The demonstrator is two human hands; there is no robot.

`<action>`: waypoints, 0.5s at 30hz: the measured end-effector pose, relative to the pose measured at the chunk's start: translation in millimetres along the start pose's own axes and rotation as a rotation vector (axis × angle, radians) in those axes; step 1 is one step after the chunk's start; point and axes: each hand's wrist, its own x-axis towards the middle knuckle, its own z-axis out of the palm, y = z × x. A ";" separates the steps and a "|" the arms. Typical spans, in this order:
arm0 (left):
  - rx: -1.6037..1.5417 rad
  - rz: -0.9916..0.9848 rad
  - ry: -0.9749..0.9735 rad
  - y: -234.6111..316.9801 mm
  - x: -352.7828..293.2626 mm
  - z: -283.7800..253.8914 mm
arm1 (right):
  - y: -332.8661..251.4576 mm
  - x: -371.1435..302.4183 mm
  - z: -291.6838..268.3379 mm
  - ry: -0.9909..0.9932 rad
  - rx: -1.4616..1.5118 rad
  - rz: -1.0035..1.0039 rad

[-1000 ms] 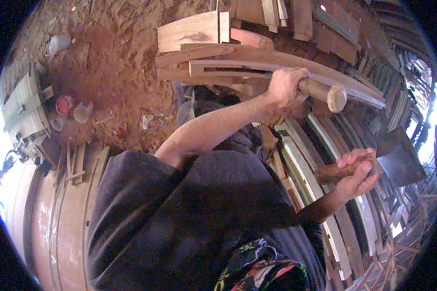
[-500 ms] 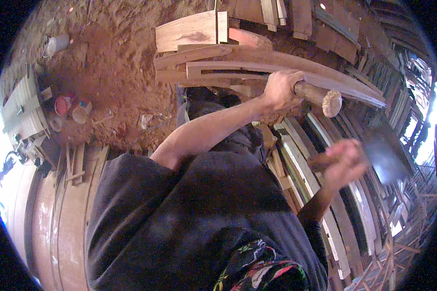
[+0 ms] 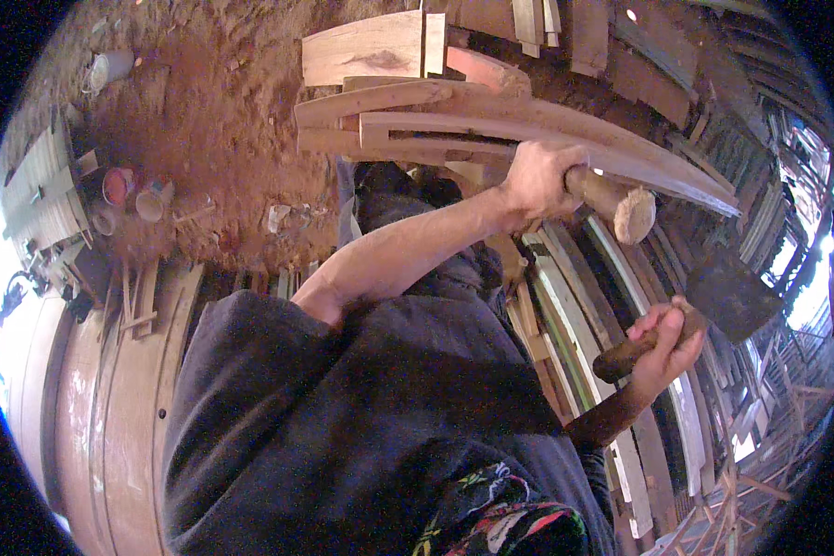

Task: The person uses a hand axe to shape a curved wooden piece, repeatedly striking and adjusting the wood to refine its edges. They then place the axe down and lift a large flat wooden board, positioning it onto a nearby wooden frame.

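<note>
Since 0.5 s ago: right hand (image 3: 667,350) has shifted nearer the body, and the blur on its tool is gone. Pale end of the wooden billet (image 3: 612,196) also sits slightly nearer; left hand (image 3: 539,181) has barely moved.

Hands, 2 of 2 occupied. Left: clenched around the round billet, which sticks out to the right past the fist. Gripping it behind the pale end probably keeps the fingers clear of that face. Right: wrapped around the wooden handle (image 3: 623,358) of a broad flat-bladed tool, close to the blade (image 3: 734,295); butt points left toward the torso, blade points right and away. Choking up like this presumably helps balance the wide plate. Billet and tool are apart.

Far side: slotted wooden piece (image 3: 374,130) beside a long curved plank (image 3: 519,111), just beyond the left hand. Near right: long boards (image 3: 565,289) side by side, apparently grouped by length. Left: dirt floor (image 3: 222,120) with a red-rimmed bucket (image 3: 118,185).
</note>
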 end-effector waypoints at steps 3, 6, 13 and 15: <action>-0.036 -0.174 0.072 0.1 5.3 -9.4 | 12.6 2.1 -13.5 -0.029 0.049 -0.026; -0.020 0.031 0.021 5.6 2.0 0.7 | 7.6 3.6 -7.8 -0.016 0.074 0.010; 0.010 0.162 -0.094 46.5 7.1 17.4 | 7.2 5.2 -10.9 0.023 0.077 0.016; 0.018 0.146 -0.071 48.7 8.5 14.8 | 3.2 8.3 -13.0 -0.009 0.098 -0.053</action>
